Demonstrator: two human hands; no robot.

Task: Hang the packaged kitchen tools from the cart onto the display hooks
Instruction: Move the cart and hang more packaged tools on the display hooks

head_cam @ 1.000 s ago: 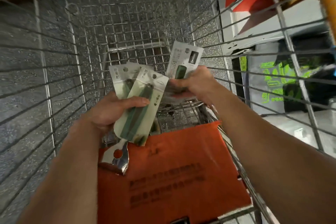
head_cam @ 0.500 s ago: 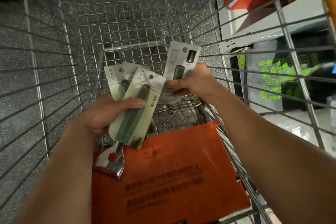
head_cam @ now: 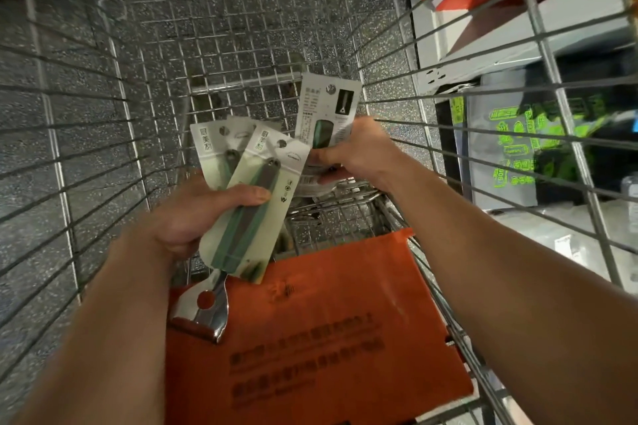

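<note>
Both hands are inside a wire shopping cart (head_cam: 214, 45). My left hand (head_cam: 193, 221) grips a fanned bundle of packaged kitchen tools (head_cam: 255, 203): pale green cards with dark green handles, thumb across the front card. A shiny metal tool head (head_cam: 203, 307) sticks out below the cards. My right hand (head_cam: 355, 155) grips another packaged tool (head_cam: 324, 110), a white card showing its printed back and a green handle, held upright just right of the left bundle. No display hooks are in view.
The cart's orange plastic seat flap (head_cam: 328, 321) lies under my forearms. Wire walls close in on the left (head_cam: 69, 148) and right (head_cam: 518, 97). Beyond the right wall stand a white shelf unit (head_cam: 459, 59) and packages with green print (head_cam: 524, 145). The floor is speckled grey.
Both hands with their packages have shifted slightly; the right hand's card sits a little closer to the left bundle. The grips are unchanged.
</note>
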